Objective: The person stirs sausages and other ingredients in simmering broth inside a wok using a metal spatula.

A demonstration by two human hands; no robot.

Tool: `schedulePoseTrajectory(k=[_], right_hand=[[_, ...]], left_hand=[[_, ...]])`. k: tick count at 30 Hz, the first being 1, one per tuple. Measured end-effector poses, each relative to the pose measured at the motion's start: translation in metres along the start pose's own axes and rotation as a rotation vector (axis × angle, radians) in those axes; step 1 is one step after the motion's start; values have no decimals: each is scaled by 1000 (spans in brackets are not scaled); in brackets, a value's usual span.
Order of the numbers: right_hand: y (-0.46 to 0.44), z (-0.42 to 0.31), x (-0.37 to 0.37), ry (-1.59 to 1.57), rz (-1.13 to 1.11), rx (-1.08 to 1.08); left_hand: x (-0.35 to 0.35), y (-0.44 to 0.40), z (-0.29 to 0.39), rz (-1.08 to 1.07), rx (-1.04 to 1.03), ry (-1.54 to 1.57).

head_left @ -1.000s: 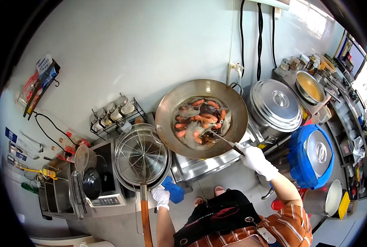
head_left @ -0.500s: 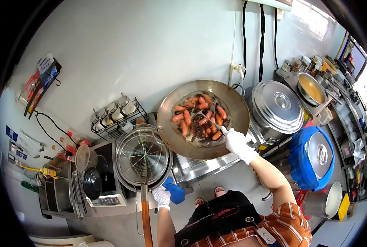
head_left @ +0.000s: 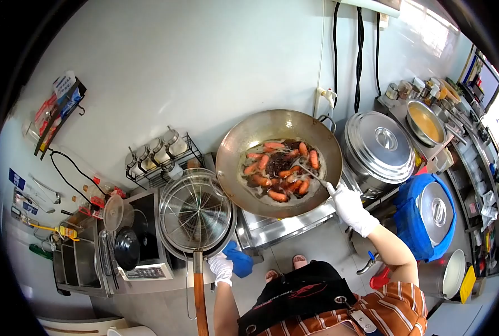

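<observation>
Several reddish sausages [head_left: 278, 196] lie in bubbling dark liquid inside a large metal wok [head_left: 232, 140]. My right hand [head_left: 352, 210], in a white glove, is closed around the handle of a metal utensil [head_left: 312, 174] at the wok's lower right; the utensil's head is among the sausages. My left hand [head_left: 221, 267], also gloved in white, is by the counter edge, below a round wire strainer [head_left: 197, 210] resting on a metal basin. Its fingers are partly hidden near a blue cloth [head_left: 238, 261].
A lidded steel pot [head_left: 379, 147] stands right of the wok, with a blue-wrapped lidded pot [head_left: 428, 218] below it. A rack of jars [head_left: 158, 154] is behind the strainer. Farther right is a bowl of yellowish liquid [head_left: 426, 123]. The strainer's wooden handle [head_left: 200, 302] extends past the counter.
My right hand went inward over the wok, then back to the lower right with the utensil. The sausages have shifted in the liquid. My left hand has stayed beside the basin.
</observation>
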State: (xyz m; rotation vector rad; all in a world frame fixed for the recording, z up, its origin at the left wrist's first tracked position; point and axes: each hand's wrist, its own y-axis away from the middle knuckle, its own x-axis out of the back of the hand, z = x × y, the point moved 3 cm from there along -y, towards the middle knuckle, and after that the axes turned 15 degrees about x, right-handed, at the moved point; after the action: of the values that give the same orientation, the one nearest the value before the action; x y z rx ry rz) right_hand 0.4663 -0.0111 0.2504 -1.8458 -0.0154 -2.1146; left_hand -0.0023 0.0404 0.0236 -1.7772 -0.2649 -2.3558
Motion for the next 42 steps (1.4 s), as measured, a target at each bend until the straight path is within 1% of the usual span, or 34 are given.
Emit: schedulePoseTrajectory(k=[1, 2, 3, 5, 6, 7, 8, 9, 12, 16, 19, 20, 22, 24, 25, 27, 28, 29, 30, 33, 35, 36, 37, 39, 42], right_hand=[[4, -1, 4, -37, 96, 32], [9, 0, -1, -67, -1, -17], [10, 0, 5, -66, 1, -18], [15, 0, 14, -181, -216, -76], [18, 2, 13, -180, -215, -77], [22, 5, 13, -188, -154, -75], [24, 8, 13, -196, -92, -72], [23, 8, 18, -196, -90, -70], [31, 13, 38, -223, -22, -119], [46, 21, 65, -279, -96, -164], [55, 19, 87, -270, -67, -144], [55, 17, 95, -250, -160, -176], [63, 15, 93, -239, -159, -159], [70, 13, 85, -224, -157, -139], [69, 11, 82, -225, -158, -137], [65, 5, 75, -227, -200, -135], [61, 1, 67, -264, -170, -128], [57, -3, 60, -267, -136, -105], [52, -7, 53, -299, -154, -122], [36, -18, 24, -327, -197, -126], [22, -25, 11, -364, -152, -99], [14, -29, 6, -350, -100, -47], [7, -32, 2, -350, -99, -48], [-14, -40, 3, -419, -104, -61], [-35, -43, -13, -440, -44, -68]], left_hand=[[0, -1, 0, 2, -1, 1], [-1, -1, 0, -25, 3, -14], [0, -1, 0, -52, 8, -29], [3, -2, 2, -78, -3, -23], [3, -2, 2, -105, -12, -17], [4, -1, 3, -103, -12, -16], [5, 0, 4, -54, -5, -25], [6, 0, 4, -5, 4, -33], [5, 1, 4, 32, -14, -24], [5, 0, 3, -18, 11, -63], [5, 1, 4, -29, 11, -56], [1, 0, 2, -2, 0, -33], [0, -1, 0, 25, -11, -10], [-2, -2, -1, -61, 14, -45], [-1, -2, -1, -61, 15, -45], [2, -1, 0, -46, -13, -60], [2, 0, 1, -45, -13, -61], [4, 1, 4, 1, -3, -44], [5, 2, 5, 47, 6, -28], [4, 2, 3, 16, 10, -21], [4, 1, 4, 31, 10, -18], [4, 1, 4, 45, 11, -15], [3, 0, 3, 46, 10, -15], [-1, -1, 1, -30, 35, -56], [13, 3, 8, -18, 28, -21]])
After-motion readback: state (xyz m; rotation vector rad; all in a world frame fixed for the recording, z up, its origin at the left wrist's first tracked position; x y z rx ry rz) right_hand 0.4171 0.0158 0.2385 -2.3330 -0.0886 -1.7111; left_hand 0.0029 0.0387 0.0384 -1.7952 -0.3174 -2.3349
